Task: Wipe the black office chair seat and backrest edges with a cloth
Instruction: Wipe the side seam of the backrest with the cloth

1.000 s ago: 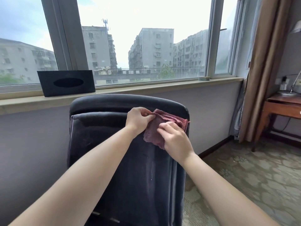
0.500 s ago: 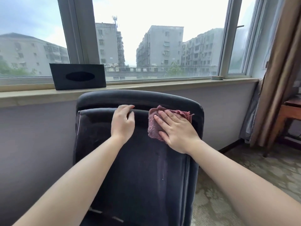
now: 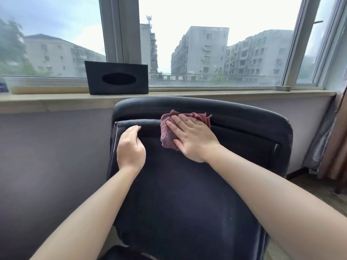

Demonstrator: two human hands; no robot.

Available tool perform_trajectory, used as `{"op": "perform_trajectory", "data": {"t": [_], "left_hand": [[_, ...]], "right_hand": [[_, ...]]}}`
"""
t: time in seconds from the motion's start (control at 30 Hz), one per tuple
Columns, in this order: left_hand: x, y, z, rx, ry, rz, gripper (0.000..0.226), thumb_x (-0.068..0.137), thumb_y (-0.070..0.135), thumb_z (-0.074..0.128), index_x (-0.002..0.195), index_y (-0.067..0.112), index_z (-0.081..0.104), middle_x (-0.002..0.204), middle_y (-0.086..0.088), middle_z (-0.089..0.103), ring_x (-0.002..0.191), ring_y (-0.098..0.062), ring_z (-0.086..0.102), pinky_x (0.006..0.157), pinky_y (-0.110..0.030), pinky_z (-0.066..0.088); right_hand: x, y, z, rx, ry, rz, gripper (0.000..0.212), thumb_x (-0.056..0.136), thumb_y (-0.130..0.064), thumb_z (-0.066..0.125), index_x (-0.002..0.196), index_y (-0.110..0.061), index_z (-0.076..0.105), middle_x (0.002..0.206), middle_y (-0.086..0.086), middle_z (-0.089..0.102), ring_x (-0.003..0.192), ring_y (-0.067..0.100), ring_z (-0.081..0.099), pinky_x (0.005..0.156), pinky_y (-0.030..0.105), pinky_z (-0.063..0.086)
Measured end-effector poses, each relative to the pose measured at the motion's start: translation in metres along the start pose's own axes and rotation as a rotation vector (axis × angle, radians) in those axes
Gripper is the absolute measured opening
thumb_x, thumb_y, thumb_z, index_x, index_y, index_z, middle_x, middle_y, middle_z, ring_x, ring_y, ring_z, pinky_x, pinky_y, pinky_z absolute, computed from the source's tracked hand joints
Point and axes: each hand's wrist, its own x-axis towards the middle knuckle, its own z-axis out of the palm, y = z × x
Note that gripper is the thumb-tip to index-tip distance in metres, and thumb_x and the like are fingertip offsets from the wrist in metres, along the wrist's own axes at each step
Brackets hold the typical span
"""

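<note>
right hand (image 3: 193,136) flat, pressing cloth (image 3: 167,134) on backrest (image 3: 187,184) | left hand (image 3: 130,147) grip relaxed, touching backrest

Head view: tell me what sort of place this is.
Probably a hotel room or a bedroom-office on an upper floor. A black office chair faces a wide window onto apartment blocks, a black tissue box sits on the sill, and brown curtains hang at right over patterned carpet.
</note>
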Motion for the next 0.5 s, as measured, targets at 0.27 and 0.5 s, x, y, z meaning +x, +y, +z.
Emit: {"op": "perform_trajectory", "data": {"t": [0.27, 0.5], "left_hand": [[0.002, -0.041, -0.008, 0.056, 0.047, -0.038, 0.047, 0.082, 0.003, 0.036, 0.119, -0.001, 0.063, 0.123, -0.016, 0.063, 0.119, -0.031, 0.056, 0.111, -0.047, 0.026], [0.014, -0.069, -0.018, -0.009, 0.105, -0.149, 0.053, 0.079, 0.004, 0.032, 0.126, -0.004, 0.056, 0.128, -0.019, 0.059, 0.121, -0.034, 0.053, 0.108, -0.050, 0.035]], "right_hand": [[0.056, -0.035, 0.007, -0.026, 0.002, -0.068, 0.058, 0.101, -0.043, 0.017, 0.151, -0.021, -0.003, 0.159, -0.001, -0.003, 0.146, 0.017, -0.004, 0.116, 0.032, -0.001], [0.104, -0.069, 0.012, -0.046, 0.013, -0.143, 0.058, 0.100, -0.044, 0.018, 0.151, -0.021, 0.001, 0.159, -0.001, -0.001, 0.146, 0.016, -0.003, 0.116, 0.032, -0.003]]}}
